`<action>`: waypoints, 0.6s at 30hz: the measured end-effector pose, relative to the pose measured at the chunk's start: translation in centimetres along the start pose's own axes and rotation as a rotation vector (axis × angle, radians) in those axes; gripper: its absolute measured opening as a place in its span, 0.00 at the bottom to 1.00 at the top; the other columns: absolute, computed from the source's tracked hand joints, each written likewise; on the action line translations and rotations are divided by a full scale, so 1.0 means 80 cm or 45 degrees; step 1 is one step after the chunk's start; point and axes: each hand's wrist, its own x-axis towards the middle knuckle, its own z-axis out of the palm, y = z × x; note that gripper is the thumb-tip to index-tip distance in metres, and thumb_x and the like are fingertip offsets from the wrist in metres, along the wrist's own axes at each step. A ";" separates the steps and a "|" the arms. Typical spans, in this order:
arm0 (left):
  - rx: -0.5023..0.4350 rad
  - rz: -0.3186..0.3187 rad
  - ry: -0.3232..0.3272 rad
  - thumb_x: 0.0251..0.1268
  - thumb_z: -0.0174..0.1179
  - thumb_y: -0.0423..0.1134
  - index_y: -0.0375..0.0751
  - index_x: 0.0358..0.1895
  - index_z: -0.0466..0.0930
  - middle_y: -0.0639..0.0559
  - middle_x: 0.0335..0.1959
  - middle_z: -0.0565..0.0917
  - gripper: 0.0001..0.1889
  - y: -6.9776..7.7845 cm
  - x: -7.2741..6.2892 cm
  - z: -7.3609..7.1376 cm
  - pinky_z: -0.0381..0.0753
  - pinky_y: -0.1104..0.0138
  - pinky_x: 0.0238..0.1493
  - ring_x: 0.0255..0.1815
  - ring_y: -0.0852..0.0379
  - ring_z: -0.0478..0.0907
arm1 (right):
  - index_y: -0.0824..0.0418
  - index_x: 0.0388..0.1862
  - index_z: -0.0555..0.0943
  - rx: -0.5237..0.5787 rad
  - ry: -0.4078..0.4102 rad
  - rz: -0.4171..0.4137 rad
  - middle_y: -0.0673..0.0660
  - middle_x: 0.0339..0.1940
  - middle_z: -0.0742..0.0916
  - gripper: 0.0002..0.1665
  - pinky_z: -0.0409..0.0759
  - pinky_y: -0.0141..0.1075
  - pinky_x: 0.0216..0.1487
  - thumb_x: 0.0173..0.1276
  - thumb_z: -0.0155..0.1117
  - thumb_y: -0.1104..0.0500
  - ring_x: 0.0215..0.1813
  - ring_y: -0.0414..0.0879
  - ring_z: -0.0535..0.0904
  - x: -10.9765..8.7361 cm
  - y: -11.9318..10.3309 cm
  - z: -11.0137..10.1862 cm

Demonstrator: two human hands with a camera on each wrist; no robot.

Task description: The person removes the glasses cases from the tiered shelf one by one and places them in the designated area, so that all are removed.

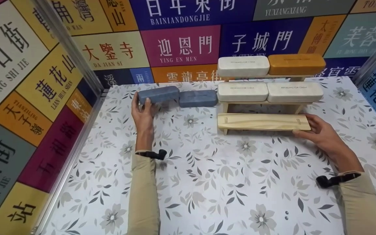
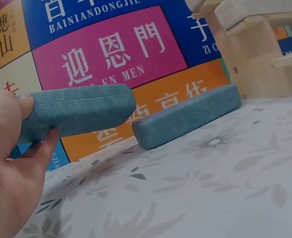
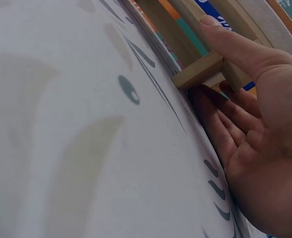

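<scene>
My left hand (image 1: 143, 112) holds one end of a blue-grey glasses case (image 1: 159, 95) between thumb and fingers. In the left wrist view that case (image 2: 81, 110) is off the tabletop, its seam showing along the side. Just right of it a second blue-grey glasses case (image 1: 198, 98) lies on the table, beside a wooden tiered stand (image 1: 263, 122). My right hand (image 1: 325, 133) grips the right end of the stand's lowest step, thumb at the front. In the right wrist view the fingers (image 3: 225, 119) reach round the step's end; some fingertips are hidden.
On the stand's upper tiers sit white glasses cases (image 1: 242, 91) and an orange-yellow one (image 1: 296, 64). The table wears a floral cloth (image 1: 207, 169). Panels with coloured street-name signs (image 1: 181, 45) rise behind and on both sides. Each wrist carries a black strap (image 1: 338, 180).
</scene>
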 end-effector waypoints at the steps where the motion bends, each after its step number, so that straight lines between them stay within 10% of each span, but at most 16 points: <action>1: 0.025 0.000 0.008 0.84 0.58 0.37 0.53 0.88 0.55 0.47 0.88 0.58 0.36 -0.001 0.001 -0.002 0.73 0.48 0.82 0.82 0.44 0.70 | 0.70 0.87 0.55 -0.009 -0.005 -0.007 0.32 0.62 0.84 0.49 0.81 0.17 0.57 0.76 0.71 0.66 0.59 0.27 0.83 0.000 0.000 0.000; 10: 0.269 -0.048 0.016 0.86 0.54 0.36 0.48 0.89 0.50 0.47 0.90 0.52 0.36 -0.003 0.011 -0.021 0.74 0.63 0.81 0.88 0.47 0.61 | 0.71 0.87 0.54 -0.009 -0.001 -0.015 0.31 0.62 0.83 0.49 0.81 0.18 0.58 0.76 0.70 0.67 0.60 0.26 0.83 -0.001 0.001 0.002; 18: 0.385 -0.251 -0.033 0.86 0.54 0.33 0.49 0.90 0.47 0.43 0.91 0.51 0.38 0.014 0.025 -0.027 0.77 0.59 0.79 0.86 0.45 0.65 | 0.72 0.87 0.53 -0.008 0.002 -0.010 0.32 0.62 0.83 0.49 0.80 0.17 0.59 0.77 0.70 0.67 0.60 0.26 0.82 -0.002 0.000 -0.003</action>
